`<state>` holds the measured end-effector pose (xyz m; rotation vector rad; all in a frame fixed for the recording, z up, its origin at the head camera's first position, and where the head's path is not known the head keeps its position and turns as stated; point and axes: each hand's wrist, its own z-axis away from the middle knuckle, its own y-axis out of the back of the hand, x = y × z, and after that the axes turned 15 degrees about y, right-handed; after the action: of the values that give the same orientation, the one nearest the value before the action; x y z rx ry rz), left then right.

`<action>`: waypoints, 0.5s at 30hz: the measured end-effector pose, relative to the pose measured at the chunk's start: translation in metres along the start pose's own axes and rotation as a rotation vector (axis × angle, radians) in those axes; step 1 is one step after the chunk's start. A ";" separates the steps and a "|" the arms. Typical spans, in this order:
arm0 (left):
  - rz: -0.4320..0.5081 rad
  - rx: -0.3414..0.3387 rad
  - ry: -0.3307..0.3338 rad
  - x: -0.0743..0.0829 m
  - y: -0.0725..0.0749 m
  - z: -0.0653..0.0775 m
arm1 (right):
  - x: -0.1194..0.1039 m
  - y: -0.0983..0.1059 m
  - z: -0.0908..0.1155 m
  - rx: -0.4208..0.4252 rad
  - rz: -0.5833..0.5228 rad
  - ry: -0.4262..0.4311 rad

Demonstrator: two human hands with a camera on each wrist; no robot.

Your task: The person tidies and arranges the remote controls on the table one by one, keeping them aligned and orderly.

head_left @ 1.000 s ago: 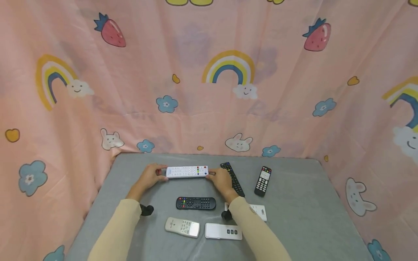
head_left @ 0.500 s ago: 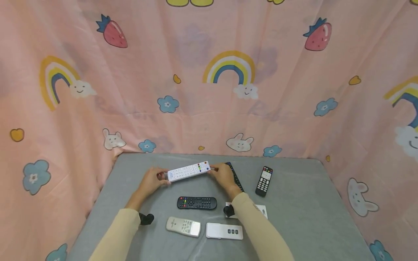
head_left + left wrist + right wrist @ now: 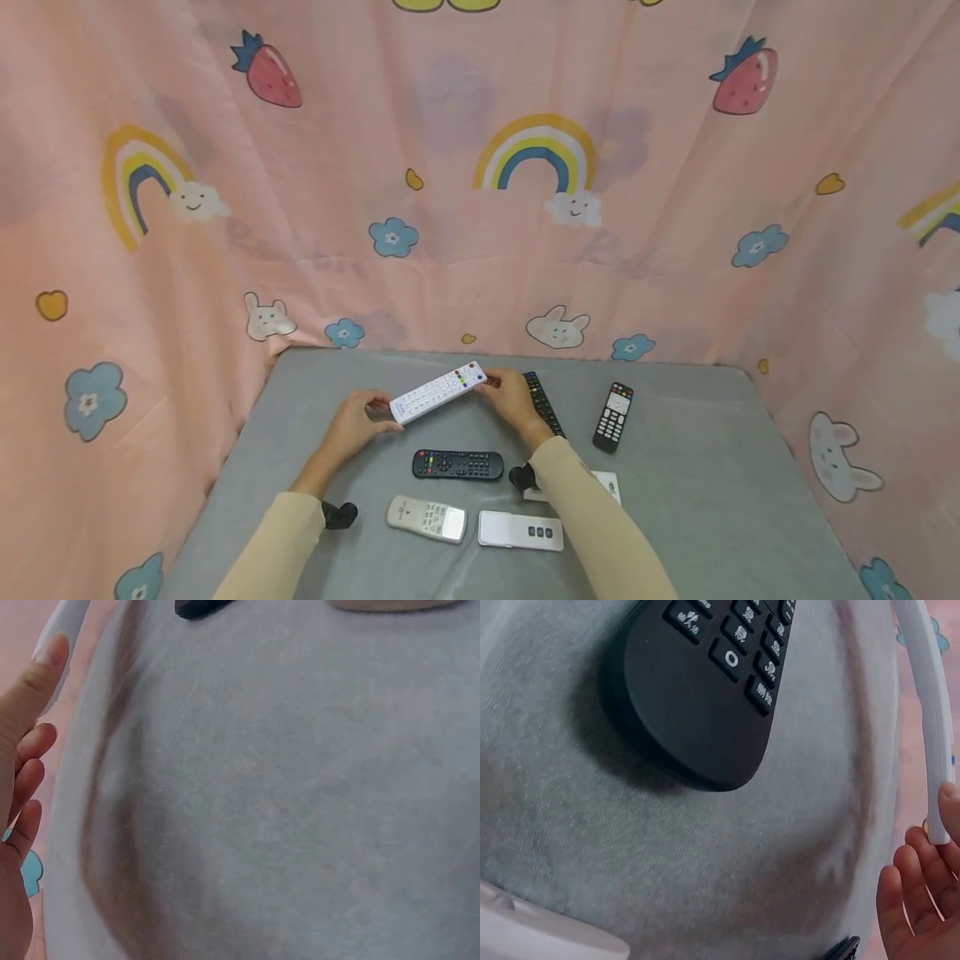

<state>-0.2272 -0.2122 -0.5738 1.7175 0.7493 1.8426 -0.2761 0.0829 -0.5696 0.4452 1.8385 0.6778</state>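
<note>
A white remote control (image 3: 438,392) with rows of small buttons is held between both hands over the far part of the table, its right end tipped up and away. My left hand (image 3: 358,423) pinches its left end between thumb and fingers. At the opposite end, my right hand (image 3: 516,406) grips the corner, thumb along the near side. In the right wrist view the white remote (image 3: 932,712) appears edge-on, with thumb and fingertips at its tip. The left wrist view shows the thumb lying on the remote's end (image 3: 66,630).
Below the hands lie a black remote (image 3: 457,465), a beige remote (image 3: 426,518) and a white one with few buttons (image 3: 520,531). Another black remote (image 3: 546,406) and a white object (image 3: 609,485) are partly behind the right arm. A black-and-white remote (image 3: 612,417) lies farther right. A patterned curtain (image 3: 442,283) hangs behind the table.
Between both hands, the white remote has turned from level to slanting, its right end going up and its left end slightly down. The other remotes stay where they lie.
</note>
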 end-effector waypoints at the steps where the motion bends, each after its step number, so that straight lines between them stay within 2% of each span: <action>1: 0.010 0.002 -0.003 0.000 -0.001 0.001 | 0.000 -0.001 -0.001 0.000 0.000 -0.002; 9: 0.076 -0.004 0.025 -0.004 -0.006 0.010 | -0.003 -0.008 -0.004 -0.015 0.028 -0.025; 15: 0.093 0.029 0.002 -0.007 -0.008 0.015 | -0.006 -0.012 -0.005 -0.027 0.018 -0.013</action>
<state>-0.2114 -0.2101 -0.5839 1.7966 0.7120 1.9042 -0.2780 0.0687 -0.5721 0.4473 1.8130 0.7095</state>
